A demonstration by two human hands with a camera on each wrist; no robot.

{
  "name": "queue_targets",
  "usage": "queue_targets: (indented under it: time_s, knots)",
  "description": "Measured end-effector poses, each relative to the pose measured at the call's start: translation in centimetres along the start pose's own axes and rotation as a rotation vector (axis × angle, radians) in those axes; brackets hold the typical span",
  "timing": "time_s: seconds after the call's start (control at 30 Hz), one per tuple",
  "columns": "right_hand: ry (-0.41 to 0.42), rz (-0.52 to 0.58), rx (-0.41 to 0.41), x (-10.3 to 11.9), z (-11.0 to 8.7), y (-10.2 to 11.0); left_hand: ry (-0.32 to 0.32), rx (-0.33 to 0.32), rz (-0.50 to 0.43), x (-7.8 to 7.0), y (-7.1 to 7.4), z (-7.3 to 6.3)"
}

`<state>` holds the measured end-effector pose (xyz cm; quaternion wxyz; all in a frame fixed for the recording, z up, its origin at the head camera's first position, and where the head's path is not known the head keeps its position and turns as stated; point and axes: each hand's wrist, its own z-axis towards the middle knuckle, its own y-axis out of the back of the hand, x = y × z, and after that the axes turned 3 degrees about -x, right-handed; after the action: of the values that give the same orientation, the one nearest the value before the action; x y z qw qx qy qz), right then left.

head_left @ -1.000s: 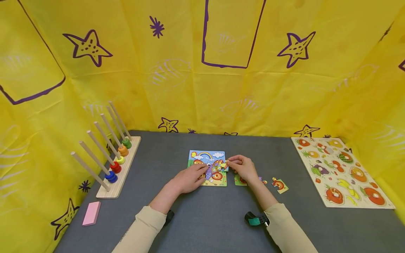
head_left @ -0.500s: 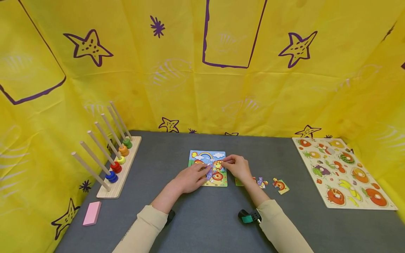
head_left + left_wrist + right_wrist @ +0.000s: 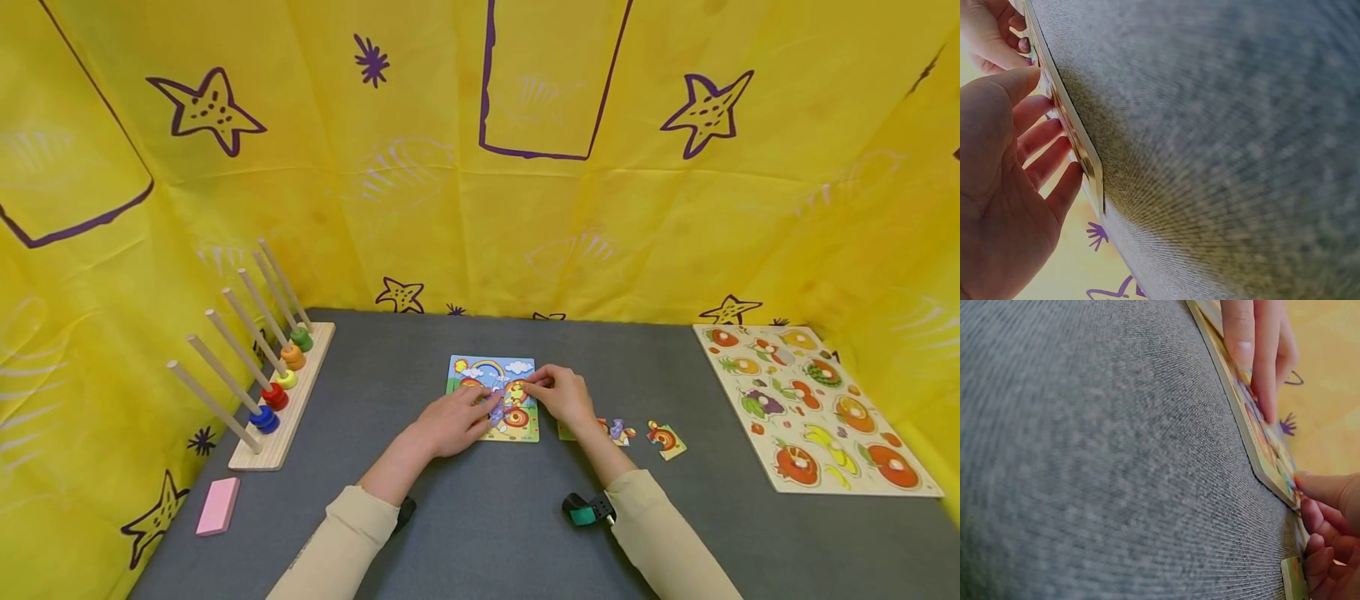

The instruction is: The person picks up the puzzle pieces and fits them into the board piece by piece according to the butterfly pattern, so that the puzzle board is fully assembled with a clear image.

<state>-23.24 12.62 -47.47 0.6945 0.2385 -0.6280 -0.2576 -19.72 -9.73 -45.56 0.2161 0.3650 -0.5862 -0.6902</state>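
A square picture puzzle [image 3: 516, 430] with a rainbow, clouds and orange swirls lies on the grey table. My left hand [image 3: 452, 423] rests on its left part, fingers loosely stretched across the picture. At the upper right of the puzzle my right hand [image 3: 564, 397] pinches a puzzle piece [image 3: 517, 389], which lies in among the others. In the right wrist view the thumb [image 3: 1317, 487] is on top at the board's edge, with the other fingers curled beside it. Loose puzzle pieces lie right of the board, one purple [image 3: 618, 431], another with an orange swirl [image 3: 664, 439]; the right wrist partly covers this group.
On the left stands a wooden peg rack [image 3: 288, 408] with coloured rings on its upright pegs. A pink block [image 3: 217, 506] lies in front of it. A wooden fruit board [image 3: 765, 450] lies at the right. Yellow patterned cloth [image 3: 465, 233] hangs behind the table.
My right hand has moved slightly left with the puzzle piece, which was tilted at the edge and now lies within the picture. The left hand has stayed in place.
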Motion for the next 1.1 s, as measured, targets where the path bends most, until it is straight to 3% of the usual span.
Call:
queue_targets:
  time_s: [0.4, 0.9, 1.1]
  knots:
    - [-0.029, -0.027, 0.048, 0.01, 0.14, 0.14, 0.016, -0.004, -0.016, 0.07, -0.13, 0.04]
    - [-0.033, -0.065, 0.043, 0.08, -0.05, 0.17, -0.003, -0.035, -0.050, -0.02, 0.15, -0.03]
    - [-0.041, -0.089, 0.042, -0.08, -0.09, 0.02, 0.014, -0.016, -0.050, -0.15, 0.25, -0.01]
